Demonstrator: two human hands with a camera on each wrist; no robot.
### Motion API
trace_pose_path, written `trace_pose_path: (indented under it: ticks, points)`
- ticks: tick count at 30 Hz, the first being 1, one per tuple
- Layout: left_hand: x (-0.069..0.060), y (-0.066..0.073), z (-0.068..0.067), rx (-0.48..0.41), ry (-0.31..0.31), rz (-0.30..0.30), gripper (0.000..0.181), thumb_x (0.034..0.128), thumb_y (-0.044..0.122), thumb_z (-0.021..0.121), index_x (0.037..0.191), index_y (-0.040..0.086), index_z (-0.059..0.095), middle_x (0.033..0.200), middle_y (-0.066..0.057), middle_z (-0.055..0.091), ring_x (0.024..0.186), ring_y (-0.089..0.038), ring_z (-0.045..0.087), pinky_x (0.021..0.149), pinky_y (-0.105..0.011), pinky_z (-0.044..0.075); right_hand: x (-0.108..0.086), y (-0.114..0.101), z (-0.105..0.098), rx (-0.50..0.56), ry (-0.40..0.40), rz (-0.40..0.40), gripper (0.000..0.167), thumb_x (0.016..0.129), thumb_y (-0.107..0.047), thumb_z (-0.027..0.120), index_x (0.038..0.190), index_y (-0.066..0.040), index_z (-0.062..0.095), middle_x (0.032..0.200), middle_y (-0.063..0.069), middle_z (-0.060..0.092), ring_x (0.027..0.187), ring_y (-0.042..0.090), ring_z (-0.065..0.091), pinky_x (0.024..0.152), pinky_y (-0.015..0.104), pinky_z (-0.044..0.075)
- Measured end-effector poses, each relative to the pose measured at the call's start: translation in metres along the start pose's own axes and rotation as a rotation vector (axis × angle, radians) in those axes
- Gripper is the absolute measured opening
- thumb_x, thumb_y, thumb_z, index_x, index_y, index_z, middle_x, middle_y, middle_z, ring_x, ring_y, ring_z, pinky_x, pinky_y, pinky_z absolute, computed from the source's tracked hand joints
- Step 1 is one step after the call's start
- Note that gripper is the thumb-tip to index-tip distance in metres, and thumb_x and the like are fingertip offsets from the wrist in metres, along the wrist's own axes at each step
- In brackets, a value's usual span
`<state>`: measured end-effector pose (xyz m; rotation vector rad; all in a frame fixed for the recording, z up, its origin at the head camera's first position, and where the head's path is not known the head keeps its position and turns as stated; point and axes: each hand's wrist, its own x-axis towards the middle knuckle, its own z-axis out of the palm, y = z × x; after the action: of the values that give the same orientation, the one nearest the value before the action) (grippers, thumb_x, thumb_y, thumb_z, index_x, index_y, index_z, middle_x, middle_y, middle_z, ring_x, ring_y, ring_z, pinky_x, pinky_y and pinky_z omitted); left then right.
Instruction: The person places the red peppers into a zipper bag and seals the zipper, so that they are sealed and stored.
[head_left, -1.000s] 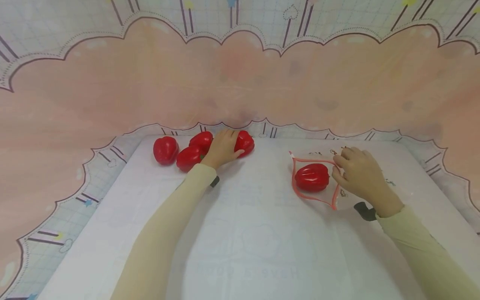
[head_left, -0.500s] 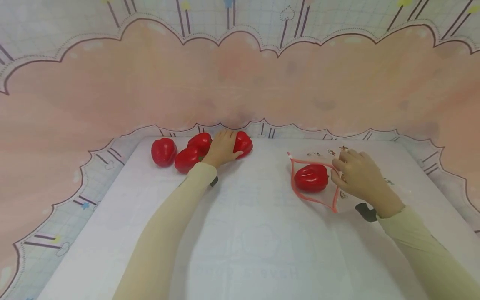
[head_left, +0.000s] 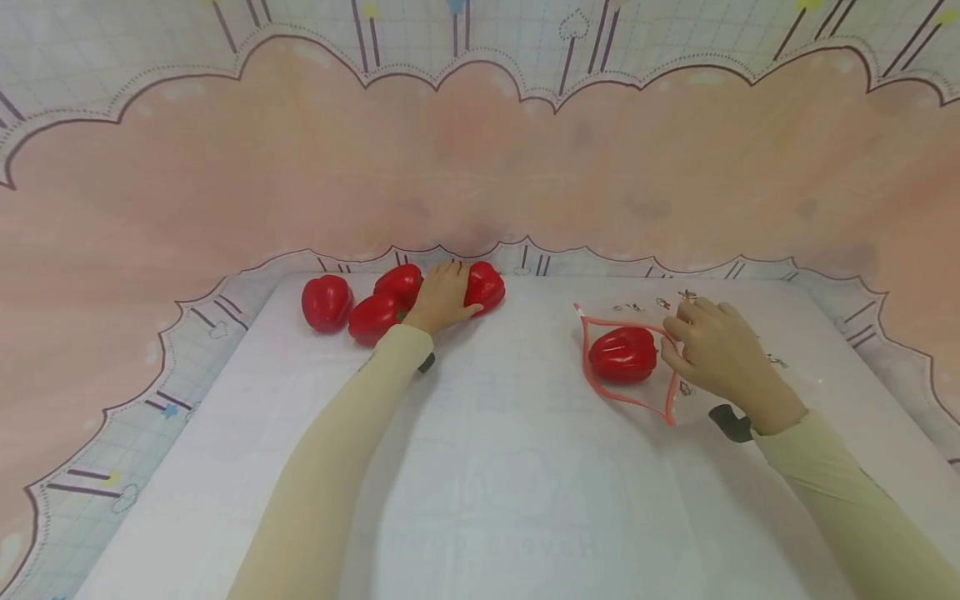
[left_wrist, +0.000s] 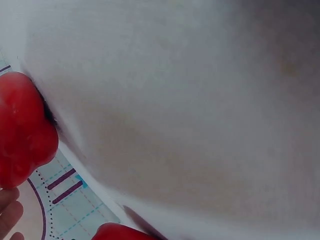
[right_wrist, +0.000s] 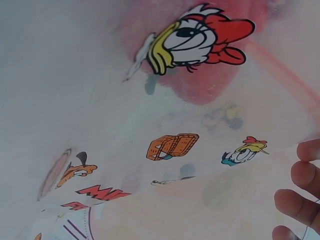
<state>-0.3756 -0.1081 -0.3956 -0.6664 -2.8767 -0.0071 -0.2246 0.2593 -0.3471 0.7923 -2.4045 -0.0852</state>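
My left hand (head_left: 442, 296) grips a red bell pepper (head_left: 485, 288) at the back of the table, its thumb along the near side. In the left wrist view, fingertips (left_wrist: 11, 212) touch this pepper (left_wrist: 22, 130). Just left of the hand lie two more red peppers, a near one (head_left: 375, 319) and a far one (head_left: 400, 282). My right hand (head_left: 712, 346) pinches the mouth of a clear zip bag (head_left: 630, 402) with a red-orange rim. Inside the open mouth lies another pepper (head_left: 624, 355). Cartoon prints on the bag fill the right wrist view, with fingertips (right_wrist: 300, 205) at its lower right.
One more red pepper (head_left: 327, 303) sits at the far left of the group. All rest on a white-covered table (head_left: 480, 467). A patterned peach and white cloth (head_left: 480, 167) rises behind the table's back edge.
The view has shifted slightly. Both hands stay almost where they were, the left at its pepper and the right at the bag's mouth.
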Motion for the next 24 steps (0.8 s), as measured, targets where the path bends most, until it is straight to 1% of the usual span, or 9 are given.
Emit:
trace_pose_path:
  ticks: [6,9,11,14,21,24]
  points:
    - [-0.001,0.001,0.000,-0.037,0.000,0.006,0.076,0.0770,0.040,0.074,0.134,0.002,0.043,0.128,-0.015,0.054,0.119,-0.030,0.049,0.103,-0.045,0.044,0.000,0.000,0.000,0.002,0.006,0.002,0.012,0.068,-0.012,0.066,0.076,-0.002,0.063,0.067,0.011,0.055,0.063,0.024,0.046,0.051,0.033,0.039]
    - [-0.001,0.000,0.001,-0.068,0.003,0.013,0.076,0.0764,0.039,0.075,0.134,0.002,0.043,0.128,-0.015,0.054,0.119,-0.030,0.049,0.101,-0.045,0.046,0.000,0.000,0.000,0.005,0.007,0.004,0.012,0.069,-0.012,0.066,0.076,-0.003,0.063,0.068,0.010,0.055,0.063,0.024,0.046,0.051,0.033,0.038]
    - [-0.001,0.000,0.002,-0.097,0.000,0.006,0.076,0.0760,0.039,0.075,0.135,0.003,0.043,0.128,-0.014,0.053,0.119,-0.030,0.048,0.100,-0.045,0.046,-0.001,0.000,0.000,0.007,0.010,0.005,0.011,0.069,-0.012,0.065,0.075,-0.003,0.063,0.067,0.010,0.055,0.063,0.024,0.046,0.051,0.032,0.037]
    - [0.000,-0.001,0.005,-0.157,-0.004,-0.025,0.077,0.0753,0.038,0.076,0.135,0.003,0.042,0.129,-0.013,0.052,0.120,-0.029,0.047,0.099,-0.046,0.047,-0.001,0.000,0.000,0.009,0.016,0.008,0.010,0.069,-0.012,0.064,0.074,-0.004,0.062,0.067,0.010,0.054,0.063,0.024,0.047,0.051,0.032,0.037]
    - [0.000,-0.003,0.011,-0.378,-0.030,-0.138,0.082,0.0745,0.034,0.078,0.140,0.007,0.037,0.135,-0.012,0.045,0.126,-0.028,0.041,0.096,-0.048,0.049,-0.001,-0.001,0.001,0.011,0.019,0.011,0.009,0.070,-0.012,0.064,0.074,-0.004,0.062,0.067,0.009,0.053,0.063,0.024,0.046,0.051,0.032,0.037]
    - [0.000,-0.004,0.013,-0.450,-0.040,-0.174,0.083,0.0743,0.033,0.078,0.141,0.008,0.036,0.137,-0.012,0.043,0.127,-0.028,0.040,0.095,-0.048,0.050,-0.001,0.000,0.000,0.010,0.012,0.010,0.010,0.070,-0.012,0.065,0.074,-0.003,0.062,0.067,0.009,0.054,0.063,0.023,0.046,0.051,0.032,0.037]
